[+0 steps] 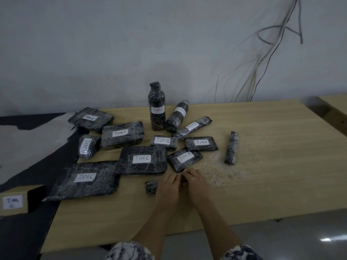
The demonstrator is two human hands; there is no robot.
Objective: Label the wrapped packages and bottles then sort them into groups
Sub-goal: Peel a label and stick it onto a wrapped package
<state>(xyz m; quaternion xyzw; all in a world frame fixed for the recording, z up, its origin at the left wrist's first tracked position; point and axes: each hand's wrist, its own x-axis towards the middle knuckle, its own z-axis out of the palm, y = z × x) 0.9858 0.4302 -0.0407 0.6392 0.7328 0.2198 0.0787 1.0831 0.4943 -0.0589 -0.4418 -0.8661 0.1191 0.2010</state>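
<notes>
Several black wrapped packages with white labels lie on the wooden table [262, 194]. Packages marked TIMC [142, 160] [84, 180] fill the left side. Packages marked TIMA [185, 158] [201, 143] and one marked TIMB [163, 142] lie in the middle. An upright wrapped bottle [157, 107] marked TIMC stands at the back beside a leaning bottle [177, 117]. One wrapped tube [231, 148] with no visible label lies to the right. My left hand [169, 186] and my right hand [195, 182] meet over a small wrapped package [151, 187]; their fingers hide what they pinch.
A cardboard box [13, 201] with a white label sits at the far left edge on a black surface. Cables hang down the wall at the back right. A rough pale patch marks the table right of my hands. A second table edge [336, 107] shows at far right.
</notes>
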